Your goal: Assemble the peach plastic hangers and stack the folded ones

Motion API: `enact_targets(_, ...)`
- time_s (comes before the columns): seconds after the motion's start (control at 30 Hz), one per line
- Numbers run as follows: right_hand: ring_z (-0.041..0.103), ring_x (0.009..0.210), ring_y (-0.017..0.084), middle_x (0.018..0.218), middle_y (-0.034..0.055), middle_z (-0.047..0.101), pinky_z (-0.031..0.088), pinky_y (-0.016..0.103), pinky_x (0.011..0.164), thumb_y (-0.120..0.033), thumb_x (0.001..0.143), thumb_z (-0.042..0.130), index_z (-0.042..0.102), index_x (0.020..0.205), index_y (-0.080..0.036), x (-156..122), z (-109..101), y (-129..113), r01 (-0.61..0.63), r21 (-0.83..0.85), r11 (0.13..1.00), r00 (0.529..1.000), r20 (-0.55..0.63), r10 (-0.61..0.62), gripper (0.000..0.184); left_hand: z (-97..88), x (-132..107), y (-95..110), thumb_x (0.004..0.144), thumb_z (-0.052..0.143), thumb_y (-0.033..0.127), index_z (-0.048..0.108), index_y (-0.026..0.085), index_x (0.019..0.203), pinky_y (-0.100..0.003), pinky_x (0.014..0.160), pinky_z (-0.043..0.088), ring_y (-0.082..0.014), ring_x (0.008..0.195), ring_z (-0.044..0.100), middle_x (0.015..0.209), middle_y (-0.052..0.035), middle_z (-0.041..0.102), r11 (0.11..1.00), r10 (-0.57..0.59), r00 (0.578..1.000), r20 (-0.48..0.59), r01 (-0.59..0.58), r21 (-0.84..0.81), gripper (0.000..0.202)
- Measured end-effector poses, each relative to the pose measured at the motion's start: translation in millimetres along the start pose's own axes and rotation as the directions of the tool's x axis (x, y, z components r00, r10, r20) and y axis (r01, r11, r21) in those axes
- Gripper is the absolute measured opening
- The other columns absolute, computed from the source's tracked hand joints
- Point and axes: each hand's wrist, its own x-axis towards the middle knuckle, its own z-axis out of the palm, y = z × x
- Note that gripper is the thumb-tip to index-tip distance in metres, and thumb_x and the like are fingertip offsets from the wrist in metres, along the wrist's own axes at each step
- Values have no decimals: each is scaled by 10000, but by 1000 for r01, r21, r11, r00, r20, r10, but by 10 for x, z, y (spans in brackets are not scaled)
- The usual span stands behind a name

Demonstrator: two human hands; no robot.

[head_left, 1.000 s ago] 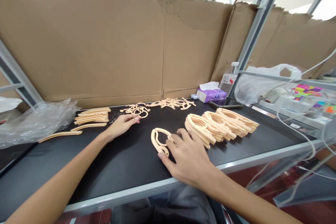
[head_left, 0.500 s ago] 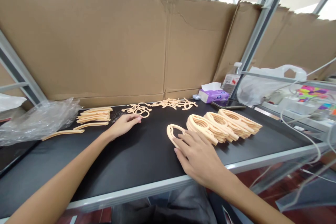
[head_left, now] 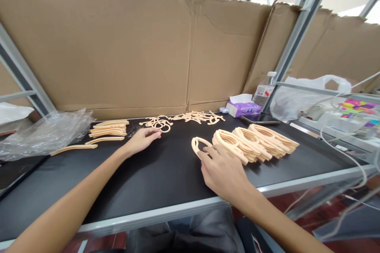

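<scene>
Right hand (head_left: 222, 174) on peach oval frame (head_left: 197, 145), just beside stacked frames (head_left: 255, 141), left hand (head_left: 142, 141) resting on black worktop (head_left: 148, 178), near tangled strips (head_left: 157, 124)

Bare left hand (head_left: 142, 141), bare right hand (head_left: 222, 174), bare forearms (head_left: 74, 193), dark trousers (head_left: 184, 237)

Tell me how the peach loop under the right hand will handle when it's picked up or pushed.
The peach loop under the right hand is probably light and fairly stiff, since its thin band keeps an open shape while lying flat on the black tabletop. Lying flat, it seems unlikely to roll and would probably slide when pushed. The narrow band might flex or snap if bent hard.
</scene>
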Motion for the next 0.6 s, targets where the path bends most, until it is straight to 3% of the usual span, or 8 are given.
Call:
enact_targets(0.17, 585, 974, 261, 1021, 118, 689, 450, 386, 821, -126, 875, 459, 674, 996, -173, 228, -154, -303, 182, 83, 980, 983, 6, -183, 251, -81, 56, -54, 762, 610, 423, 740, 191, 986, -400, 986, 493, -263, 1002, 692, 1043, -82, 764, 998, 40, 982, -187, -29, 60, 348)
enact_targets(0.3, 603, 850, 242, 906, 97, 687, 451, 364, 700, -179, 865, 499, 657, 897, -170, 500, -199, -733, 408, 155, 900, 906, 50, -419, 162, -320, 63, -102, 671, 513, 216, 720, 170, 964, -355, 915, 523, -250, 929, 691, 974, -80, 765, 964, 42, 926, -375, 61, 258, 362)
enact_targets(0.47, 610, 868, 242, 926, 98, 686, 459, 363, 693, -213, 879, 503, 666, 910, -152, 827, 49, -1147, 524, 181, 832, 847, -7, -531, 177, -557, 8, -137, 585, 477, 142, 716, 153, 939, -322, 842, 529, -253, 893, 694, 938, -93, 761, 889, -13, 899, -438, 211, 406, 427)
enact_targets(0.6, 597, 925, 241, 961, 88, 676, 467, 371, 737, -246, 916, 470, 671, 917, -159, 911, 257, -1191, 513, 204, 834, 857, -57, -513, 218, -615, -42, -69, 586, 498, 141, 716, 181, 943, -313, 817, 519, -256, 887, 694, 930, -79, 765, 852, -51, 876, -479, 289, 438, 420)
